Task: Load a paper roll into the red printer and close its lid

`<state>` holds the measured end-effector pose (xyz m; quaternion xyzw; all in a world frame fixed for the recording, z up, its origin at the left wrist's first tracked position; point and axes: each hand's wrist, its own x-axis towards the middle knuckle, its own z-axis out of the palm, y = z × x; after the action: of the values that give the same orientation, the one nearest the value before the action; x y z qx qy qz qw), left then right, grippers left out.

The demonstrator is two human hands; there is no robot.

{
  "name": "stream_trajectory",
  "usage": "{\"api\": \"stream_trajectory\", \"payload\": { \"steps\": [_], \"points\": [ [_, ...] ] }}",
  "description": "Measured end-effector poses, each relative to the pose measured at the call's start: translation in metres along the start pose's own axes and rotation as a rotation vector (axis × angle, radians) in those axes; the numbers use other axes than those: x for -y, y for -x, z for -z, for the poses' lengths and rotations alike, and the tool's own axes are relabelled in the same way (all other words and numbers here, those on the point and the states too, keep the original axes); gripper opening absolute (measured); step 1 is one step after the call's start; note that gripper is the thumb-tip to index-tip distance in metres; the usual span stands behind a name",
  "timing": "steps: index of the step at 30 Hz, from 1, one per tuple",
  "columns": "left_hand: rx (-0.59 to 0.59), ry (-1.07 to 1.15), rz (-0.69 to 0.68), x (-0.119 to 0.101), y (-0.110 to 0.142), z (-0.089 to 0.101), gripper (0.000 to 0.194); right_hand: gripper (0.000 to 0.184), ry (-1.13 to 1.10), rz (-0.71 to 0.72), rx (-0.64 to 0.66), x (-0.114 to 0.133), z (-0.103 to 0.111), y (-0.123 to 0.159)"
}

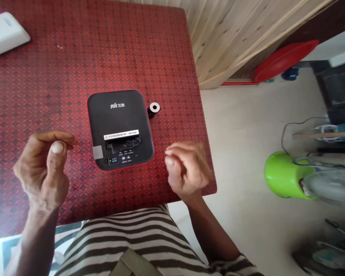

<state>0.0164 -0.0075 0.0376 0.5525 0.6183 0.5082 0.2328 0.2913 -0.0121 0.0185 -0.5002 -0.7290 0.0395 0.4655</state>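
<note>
Evidently, held nothing visible in either hand. Had the left hand [47, 168] just off the left side of the black printer [115, 120], loosely curled, with a modest gap at the thumb; had the right hand [188, 166] off the other side, drawn in narrow, with thumb and forefinger too close to tell about anything thin between. Touched the printer with neither. Found it lying face up on the patterned red table [161, 50], between the hands. Saw no raised cover. Found crinkled clear film [126, 144] lying across the slot [108, 145], not peeled off, with the white warning label [121, 135] and grey sticker [97, 152] also on. Noted the small roll [153, 111] outside, just beside the right edge. Could not see inside the printer; judged, from film on and roll out, little done so far and most handling left. Noticed a white box [7, 34] at the table's upper left.
</note>
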Motion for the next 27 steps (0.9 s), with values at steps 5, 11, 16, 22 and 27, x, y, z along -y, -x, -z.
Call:
{"api": "stream_trajectory", "payload": {
  "steps": [5, 11, 16, 22, 27],
  "points": [
    [0.230, 0.316, 0.403, 0.013, 0.000, -0.002, 0.022, 0.032, 0.044, -0.218, 0.222, -0.032, -0.019, 0.015],
    [0.334, 0.347, 0.449, 0.013, 0.003, -0.009, 0.022, 0.035, 0.086, -0.193, 0.297, -0.040, -0.033, 0.022],
    [0.385, 0.353, 0.473, 0.015, 0.002, -0.009, 0.025, 0.035, 0.092, -0.210, 0.320, -0.038, -0.031, 0.021],
    [0.417, 0.274, 0.490, 0.012, 0.003, -0.009, 0.025, 0.034, 0.103, -0.218, 0.328, -0.039, -0.032, 0.021],
    [0.393, 0.257, 0.508, 0.009, 0.003, -0.011, 0.026, 0.034, 0.109, -0.221, 0.323, -0.040, -0.032, 0.022]
  ]
}}
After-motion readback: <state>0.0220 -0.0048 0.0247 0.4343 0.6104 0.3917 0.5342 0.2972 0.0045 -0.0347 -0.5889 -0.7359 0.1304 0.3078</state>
